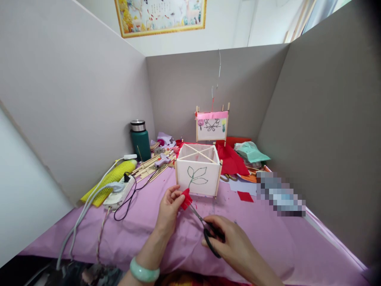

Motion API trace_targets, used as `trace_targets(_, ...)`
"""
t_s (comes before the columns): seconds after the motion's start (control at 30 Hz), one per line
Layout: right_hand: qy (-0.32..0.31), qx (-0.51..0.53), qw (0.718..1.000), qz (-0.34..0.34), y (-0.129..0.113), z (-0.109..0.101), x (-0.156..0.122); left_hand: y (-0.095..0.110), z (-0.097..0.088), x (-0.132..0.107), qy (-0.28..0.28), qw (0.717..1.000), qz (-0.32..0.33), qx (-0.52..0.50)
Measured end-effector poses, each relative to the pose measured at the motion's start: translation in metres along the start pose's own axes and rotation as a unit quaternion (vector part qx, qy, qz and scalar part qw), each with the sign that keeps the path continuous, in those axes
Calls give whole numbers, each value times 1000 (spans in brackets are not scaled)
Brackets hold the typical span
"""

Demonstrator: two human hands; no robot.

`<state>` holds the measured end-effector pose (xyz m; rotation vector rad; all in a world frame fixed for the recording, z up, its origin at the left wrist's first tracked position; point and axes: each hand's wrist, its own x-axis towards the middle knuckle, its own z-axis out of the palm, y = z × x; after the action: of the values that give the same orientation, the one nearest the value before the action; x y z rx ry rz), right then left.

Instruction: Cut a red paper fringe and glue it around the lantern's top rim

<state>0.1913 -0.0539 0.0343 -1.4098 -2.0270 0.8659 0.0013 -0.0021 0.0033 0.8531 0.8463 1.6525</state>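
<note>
Worktop [264, 242]: pink-covered. In front of the white box [199, 169], right fingers [212, 219] closed round scissors [204, 223]; left fingers [175, 192] pinched on a red scrap [186, 198] at the blades. Left of the box: power strip [117, 195], sticks [147, 170], bottle [141, 142]. Right: red square [245, 196], red cloth [232, 159]. Behind: hanging frame [212, 133], grey partition [181, 87], wall picture [162, 18].

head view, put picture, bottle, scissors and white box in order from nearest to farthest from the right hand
1. Scissors: held in the right hand.
2. White box: ahead, slightly left.
3. Bottle: farther back, at the left.
4. Picture: high up, farthest back.
</note>
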Motion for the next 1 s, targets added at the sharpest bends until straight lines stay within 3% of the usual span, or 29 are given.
trace_targets(1.0,27,-7,999,-19,3,10,8,2,2,1,7,1000,-11,-17)
